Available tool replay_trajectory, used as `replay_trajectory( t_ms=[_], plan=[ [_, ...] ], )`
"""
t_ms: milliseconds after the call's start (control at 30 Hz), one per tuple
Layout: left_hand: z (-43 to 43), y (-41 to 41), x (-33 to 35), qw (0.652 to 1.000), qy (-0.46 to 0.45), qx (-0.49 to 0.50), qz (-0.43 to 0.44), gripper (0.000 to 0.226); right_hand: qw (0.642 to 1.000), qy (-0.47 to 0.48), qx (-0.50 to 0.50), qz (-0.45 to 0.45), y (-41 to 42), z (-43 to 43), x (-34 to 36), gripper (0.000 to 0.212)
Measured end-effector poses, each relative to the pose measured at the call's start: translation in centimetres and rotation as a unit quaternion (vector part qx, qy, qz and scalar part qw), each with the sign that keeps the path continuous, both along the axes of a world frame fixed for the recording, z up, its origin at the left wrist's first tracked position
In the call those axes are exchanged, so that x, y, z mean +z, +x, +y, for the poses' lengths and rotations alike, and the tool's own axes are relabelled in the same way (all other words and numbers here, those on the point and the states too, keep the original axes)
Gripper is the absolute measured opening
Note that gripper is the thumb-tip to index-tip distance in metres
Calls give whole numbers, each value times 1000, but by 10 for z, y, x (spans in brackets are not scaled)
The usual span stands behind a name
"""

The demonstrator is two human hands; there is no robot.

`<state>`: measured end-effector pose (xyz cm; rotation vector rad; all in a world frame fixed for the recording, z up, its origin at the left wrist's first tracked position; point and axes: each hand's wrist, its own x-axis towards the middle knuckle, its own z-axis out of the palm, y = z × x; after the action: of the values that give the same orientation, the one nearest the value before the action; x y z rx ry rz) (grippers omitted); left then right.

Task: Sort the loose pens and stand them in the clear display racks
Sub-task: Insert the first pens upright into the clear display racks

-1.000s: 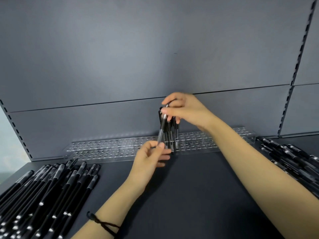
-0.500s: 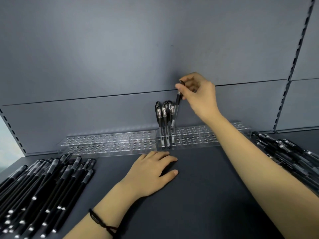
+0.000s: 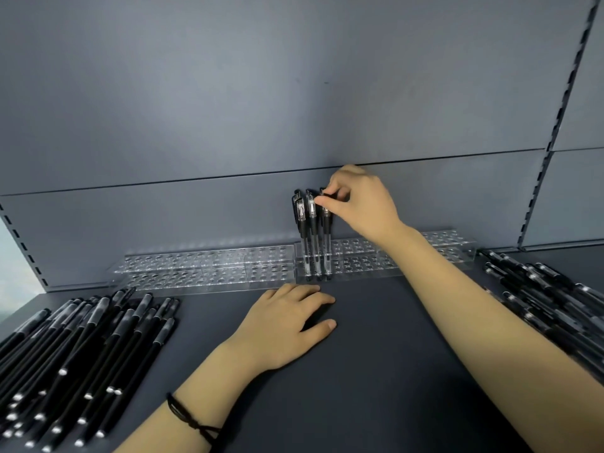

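Note:
Two clear racks stand side by side at the back of the dark shelf: a left rack (image 3: 202, 268) with no pens in it, and a right rack (image 3: 366, 259). Several black-capped pens (image 3: 309, 230) stand upright at the right rack's left end. My right hand (image 3: 356, 204) pinches the cap of the rightmost standing pen (image 3: 327, 237), whose tip sits in a hole. My left hand (image 3: 284, 322) rests flat on the shelf in front of the racks, holding nothing.
A large pile of loose black pens (image 3: 81, 354) lies at the left of the shelf. Another pile of clear-barrelled pens (image 3: 549, 295) lies at the right. A grey back panel (image 3: 294, 93) rises directly behind the racks.
My right hand has lowered the pen from above the rack down into a hole beside the standing pens. My left hand let go of the pen and settled flat on the shelf.

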<state>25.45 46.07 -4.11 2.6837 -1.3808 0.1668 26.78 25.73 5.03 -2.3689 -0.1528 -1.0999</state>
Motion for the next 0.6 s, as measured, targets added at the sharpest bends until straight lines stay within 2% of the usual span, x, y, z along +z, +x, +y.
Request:
replay_trajectory(
  t_ms=[200, 267, 333, 367, 467, 600],
  plan=[
    [1, 6, 4, 1000, 5, 3, -6, 52, 999, 24, 33, 27, -3, 0, 7, 18],
    [4, 7, 4, 1000, 9, 4, -15, 64, 998, 33, 32, 31, -13, 1, 3, 20],
    [6, 5, 2, 1000, 7, 6, -21, 76, 996, -12, 1, 85, -33, -7, -4, 20],
    [6, 4, 2, 1000, 4, 8, -22, 78, 988, -69, -35, 136, -47, -17, -6, 19],
    [6, -2, 2, 999, 1, 25, -26, 76, 928, -205, -111, 292, -96, -53, -14, 22],
    [-1, -15, 0, 998, 4, 52, -44, 71, 901, -227, -112, 354, -152, -94, -28, 32]
  ],
)
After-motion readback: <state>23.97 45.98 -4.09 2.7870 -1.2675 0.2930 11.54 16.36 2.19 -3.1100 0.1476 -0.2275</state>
